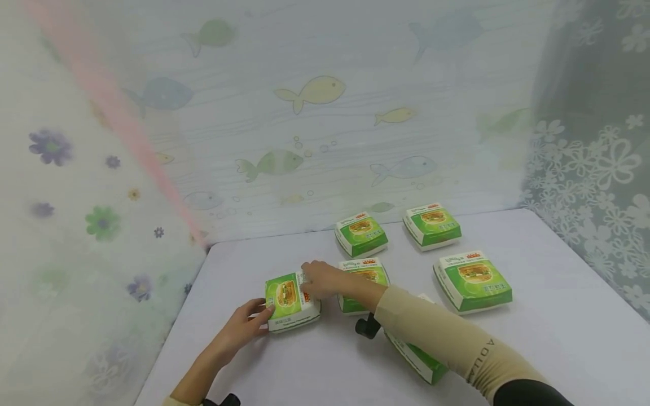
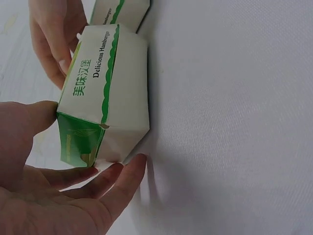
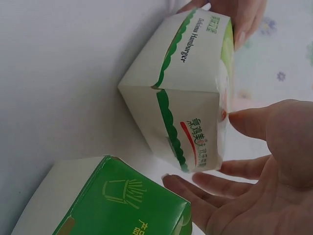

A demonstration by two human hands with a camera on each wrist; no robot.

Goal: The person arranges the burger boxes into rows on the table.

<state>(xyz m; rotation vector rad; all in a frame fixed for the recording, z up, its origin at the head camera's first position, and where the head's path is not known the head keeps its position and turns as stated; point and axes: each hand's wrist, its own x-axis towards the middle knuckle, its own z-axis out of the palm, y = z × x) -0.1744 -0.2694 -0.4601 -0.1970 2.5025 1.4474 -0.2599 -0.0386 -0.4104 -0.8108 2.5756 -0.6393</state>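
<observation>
A green and white hamburger box [image 1: 286, 301] stands on the white table, left of the other boxes, its lid closed. My left hand [image 1: 249, 321] grips its left end, thumb at the lid's edge and fingers low against the green side [image 2: 78, 139]. From the far right, my right hand [image 1: 322, 279] holds the same box, thumb [image 3: 249, 122] at the top edge and fingertips at the back corner. Close beside that hand, a second hamburger box [image 1: 363, 270] is partly covered by the right forearm; its green end [image 3: 132, 196] shows large in the right wrist view.
Two hamburger boxes, one back-middle [image 1: 361, 234] and one back-right [image 1: 431, 225], sit near the fish-print curtain [image 1: 325, 141]. Another box [image 1: 472, 281] lies on the right. The right sleeve [image 1: 442, 332] overlaps a nearer box [image 1: 421, 358]. White table cloth [image 1: 325, 366] spreads in front.
</observation>
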